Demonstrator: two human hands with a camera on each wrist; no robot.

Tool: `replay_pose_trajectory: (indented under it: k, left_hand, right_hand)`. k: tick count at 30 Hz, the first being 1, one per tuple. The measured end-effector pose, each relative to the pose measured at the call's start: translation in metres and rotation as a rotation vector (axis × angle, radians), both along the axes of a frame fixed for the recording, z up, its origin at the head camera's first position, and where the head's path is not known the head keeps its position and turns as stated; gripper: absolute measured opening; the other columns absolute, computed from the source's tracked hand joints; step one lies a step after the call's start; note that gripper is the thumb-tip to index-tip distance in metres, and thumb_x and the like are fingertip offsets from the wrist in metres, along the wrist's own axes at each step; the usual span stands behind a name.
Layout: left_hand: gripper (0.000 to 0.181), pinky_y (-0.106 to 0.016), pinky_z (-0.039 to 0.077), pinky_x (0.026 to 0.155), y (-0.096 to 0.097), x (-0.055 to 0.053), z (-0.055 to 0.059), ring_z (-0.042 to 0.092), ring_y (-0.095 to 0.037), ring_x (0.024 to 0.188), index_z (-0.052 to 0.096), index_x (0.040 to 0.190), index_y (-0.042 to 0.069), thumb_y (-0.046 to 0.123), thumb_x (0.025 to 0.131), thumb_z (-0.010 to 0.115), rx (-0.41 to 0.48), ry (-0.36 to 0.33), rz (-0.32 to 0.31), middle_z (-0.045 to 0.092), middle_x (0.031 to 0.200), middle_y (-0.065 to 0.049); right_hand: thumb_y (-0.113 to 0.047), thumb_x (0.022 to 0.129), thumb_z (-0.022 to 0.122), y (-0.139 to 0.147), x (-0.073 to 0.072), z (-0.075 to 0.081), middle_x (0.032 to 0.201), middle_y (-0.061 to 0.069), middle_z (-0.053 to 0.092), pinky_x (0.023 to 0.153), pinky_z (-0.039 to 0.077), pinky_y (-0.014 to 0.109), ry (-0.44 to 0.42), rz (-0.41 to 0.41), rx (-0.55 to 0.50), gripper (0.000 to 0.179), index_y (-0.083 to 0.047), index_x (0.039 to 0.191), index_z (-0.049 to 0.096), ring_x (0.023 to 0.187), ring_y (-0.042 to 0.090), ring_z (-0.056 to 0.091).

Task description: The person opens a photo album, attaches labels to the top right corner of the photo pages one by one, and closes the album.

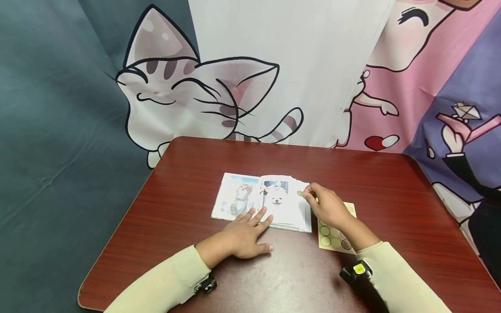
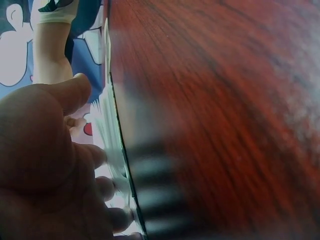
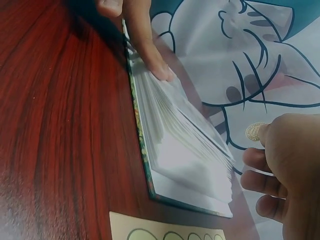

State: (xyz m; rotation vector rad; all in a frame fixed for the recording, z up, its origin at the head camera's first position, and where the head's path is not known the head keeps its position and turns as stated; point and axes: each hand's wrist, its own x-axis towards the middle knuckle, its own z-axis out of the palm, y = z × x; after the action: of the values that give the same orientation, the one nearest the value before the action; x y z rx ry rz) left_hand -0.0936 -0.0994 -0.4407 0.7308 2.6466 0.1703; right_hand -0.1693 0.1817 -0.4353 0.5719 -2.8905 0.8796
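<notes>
An open book (image 1: pixel 296 213) lies on the table, with a kitten picture (image 1: pixel 241 195) on its left page and a white dog picture (image 1: pixel 276 198) on its right page. My left hand (image 1: pixel 246 237) rests with spread, straight fingers on the book's lower edge near the middle. Between thumb and forefinger, my right hand (image 1: pixel 328 206) pinches a small round gold sticker (image 3: pixel 255 131) above the right page. Partly under that hand and forearm lies a yellowish sheet of round stickers (image 1: pixel 330 241), beside the book. In the right wrist view the book's pages (image 3: pixel 190 150) fan up from the cover.
The reddish-brown wooden table (image 1: pixel 164 261) stretches around the book, its far edge close to a cartoon cat backdrop (image 1: pixel 176 95). More printed cloth (image 1: pixel 422 78) hangs at the right. A dark device is strapped to each wrist.
</notes>
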Motion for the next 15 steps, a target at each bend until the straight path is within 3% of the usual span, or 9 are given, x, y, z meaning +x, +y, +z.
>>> replay_pose_trajectory:
  k: [3, 15]
  left_hand:
    - [0.085, -0.053, 0.015, 0.123, 0.000, 0.000, 0.000, 0.008, -0.032, 0.156, 0.015, 0.166, 0.029, 0.071, 0.098, 0.044, -0.001, -0.003, 0.002, 0.003, 0.171, 0.000]
    - [0.086, -0.053, 0.014, 0.123, 0.000, 0.001, 0.001, 0.006, -0.031, 0.156, 0.014, 0.166, 0.030, 0.072, 0.097, 0.044, 0.000, -0.017, 0.011, 0.002, 0.171, 0.001]
  right_hand:
    - [-0.024, 0.105, 0.058, -0.004, -0.003, 0.000, 0.076, -0.002, 0.058, 0.058, 0.042, 0.036, -0.020, 0.007, -0.007, 0.010, -0.015, 0.105, 0.062, 0.065, 0.017, 0.050]
    - [-0.024, 0.104, 0.060, -0.016, -0.011, -0.003, 0.078, -0.002, 0.060, 0.061, 0.045, 0.037, -0.014, 0.012, -0.007, 0.010, -0.015, 0.102, 0.063, 0.068, 0.017, 0.053]
